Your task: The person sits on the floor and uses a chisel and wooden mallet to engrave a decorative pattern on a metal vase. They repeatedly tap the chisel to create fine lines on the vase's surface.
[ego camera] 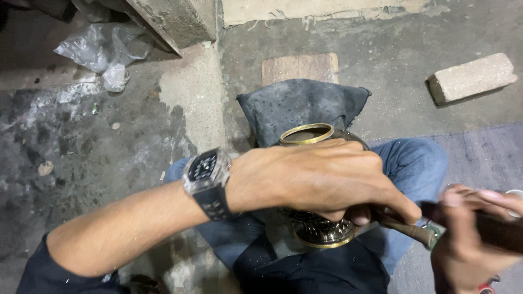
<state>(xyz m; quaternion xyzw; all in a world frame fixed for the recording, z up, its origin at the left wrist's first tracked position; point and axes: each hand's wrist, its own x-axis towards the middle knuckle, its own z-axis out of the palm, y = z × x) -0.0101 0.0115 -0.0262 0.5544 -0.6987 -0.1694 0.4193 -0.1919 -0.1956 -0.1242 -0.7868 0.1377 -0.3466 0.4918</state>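
A brass vessel (308, 134) with a gold rim and an engraved lower body lies on its side across my lap. My left hand (316, 177), with a wristwatch on the wrist, lies over its body and grips it. At the right edge my right hand (471, 239) is closed around a dark wooden-handled tool (406, 228), blurred by motion. The tool's tip reaches toward the vessel under my left fingers. The exact point of contact is hidden.
A dark grey cloth (302, 106) lies over a wooden block (299, 68) just beyond the vessel. A pale brick (471, 78) rests on the concrete floor at the upper right. Crumpled clear plastic (106, 51) sits upper left by a concrete pillar (174, 22).
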